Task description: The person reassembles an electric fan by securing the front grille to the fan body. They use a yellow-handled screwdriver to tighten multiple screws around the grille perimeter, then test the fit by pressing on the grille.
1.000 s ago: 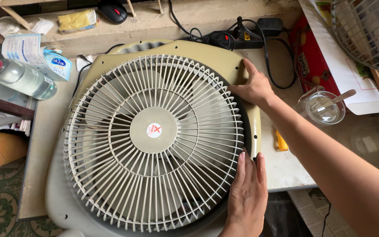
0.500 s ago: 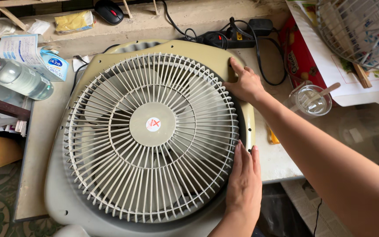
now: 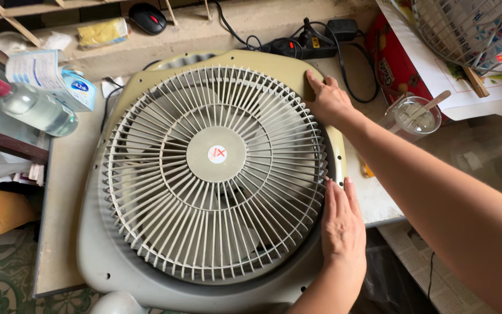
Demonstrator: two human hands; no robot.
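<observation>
A beige box fan (image 3: 146, 273) lies flat on a small table, its round white grille (image 3: 213, 171) facing up with a red-marked sticker at the hub. My left hand (image 3: 342, 224) lies flat, fingers together, on the grille's right rim and the fan's frame. My right hand (image 3: 327, 102) reaches across from the right and presses on the frame's upper right corner, fingertips at the grille's edge. Neither hand holds anything.
A clear bottle with a red cap (image 3: 30, 104) and a blue-white carton (image 3: 50, 75) stand at the left. A power strip with cables (image 3: 306, 43) and a computer mouse (image 3: 149, 17) lie behind. A clear cup with a stick (image 3: 416, 116) and a wire grille (image 3: 472, 32) are at the right.
Both hands have stayed on the fan's right side. The right hand has slid slightly up along the rim. The view has shifted, so the fan sits further right in the picture.
</observation>
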